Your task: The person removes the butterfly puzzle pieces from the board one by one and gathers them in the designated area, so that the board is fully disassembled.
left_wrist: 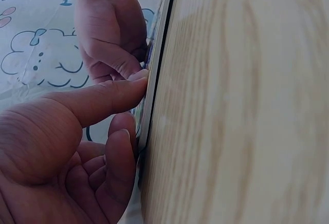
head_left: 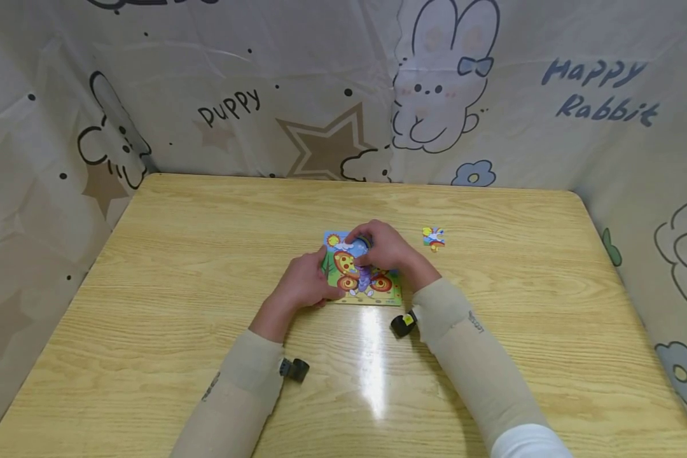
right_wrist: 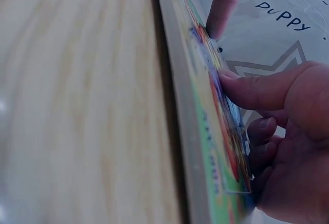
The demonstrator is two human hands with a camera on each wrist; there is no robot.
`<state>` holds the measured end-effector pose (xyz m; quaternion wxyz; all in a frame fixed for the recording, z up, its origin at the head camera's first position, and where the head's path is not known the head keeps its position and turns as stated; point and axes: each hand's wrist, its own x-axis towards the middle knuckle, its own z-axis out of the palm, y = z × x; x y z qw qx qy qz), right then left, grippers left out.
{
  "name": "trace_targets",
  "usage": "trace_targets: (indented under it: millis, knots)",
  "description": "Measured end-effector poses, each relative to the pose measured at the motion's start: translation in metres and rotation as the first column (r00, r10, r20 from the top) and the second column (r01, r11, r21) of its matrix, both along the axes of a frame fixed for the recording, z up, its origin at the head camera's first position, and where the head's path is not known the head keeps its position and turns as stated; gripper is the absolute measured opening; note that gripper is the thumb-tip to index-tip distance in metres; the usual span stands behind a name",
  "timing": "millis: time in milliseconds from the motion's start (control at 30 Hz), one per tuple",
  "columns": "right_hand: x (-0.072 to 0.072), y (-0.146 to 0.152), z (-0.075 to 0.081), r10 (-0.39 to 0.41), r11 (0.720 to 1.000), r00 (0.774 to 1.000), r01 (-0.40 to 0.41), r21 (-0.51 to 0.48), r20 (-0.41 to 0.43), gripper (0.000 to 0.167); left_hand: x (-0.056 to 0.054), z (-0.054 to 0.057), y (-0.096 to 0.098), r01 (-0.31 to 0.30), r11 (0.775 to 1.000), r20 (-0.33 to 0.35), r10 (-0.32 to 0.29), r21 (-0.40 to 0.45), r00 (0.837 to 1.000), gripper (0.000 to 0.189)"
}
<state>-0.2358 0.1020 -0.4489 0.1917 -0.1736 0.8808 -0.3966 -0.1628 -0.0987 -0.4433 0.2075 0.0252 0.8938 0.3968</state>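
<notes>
A colourful jigsaw puzzle board (head_left: 372, 298), printed with a butterfly, a sun and clouds, lies flat on the table. My left hand (head_left: 305, 280) holds its left edge. In the left wrist view the left thumb (left_wrist: 121, 93) rests on the picture face and the fingers are curled beside the rim. My right hand (head_left: 385, 247) is over the board's upper right part. Its thumb (right_wrist: 252, 88) touches the picture in the right wrist view, with the other fingers bent against the far part. Whether a separate piece is between them is hidden.
Loose puzzle material (head_left: 433, 236) lies on the wooden table (head_left: 206, 229) right of the board. A dark wrist camera (head_left: 403, 324) sits by the right wrist, another camera (head_left: 295, 369) by the left. A printed curtain (head_left: 320, 83) hangs behind the table and along its sides.
</notes>
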Motion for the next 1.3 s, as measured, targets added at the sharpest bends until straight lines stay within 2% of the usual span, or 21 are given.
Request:
trace_targets:
  millis: [233,533,833,1000,1300]
  knots:
    - [0.001,0.000,-0.002,-0.027,0.999,1.000,0.027,-0.034,0.003,0.036,-0.001,-0.001,0.000,-0.004,1.000,0.007,0.004,0.012,1.000,0.106]
    - [0.000,0.001,-0.003,-0.024,0.999,1.000,0.024,-0.040,-0.015,0.035,0.000,0.001,0.000,0.006,1.000,0.006,-0.006,0.003,1.000,0.106]
    - [0.000,0.003,-0.004,0.026,0.998,0.998,-0.029,-0.055,-0.056,0.032,0.000,0.001,-0.001,0.007,1.000,0.001,-0.007,0.003,1.000,0.107]
    - [-0.001,0.006,-0.005,-0.003,0.999,0.998,0.001,-0.042,-0.056,0.039,0.000,0.001,0.000,0.001,1.000,0.010,-0.001,0.014,1.000,0.107]
    - [0.003,0.023,-0.004,-0.047,0.998,0.986,0.042,-0.039,-0.161,0.051,-0.001,0.001,0.000,0.001,1.000,0.018,-0.001,0.002,1.000,0.106]
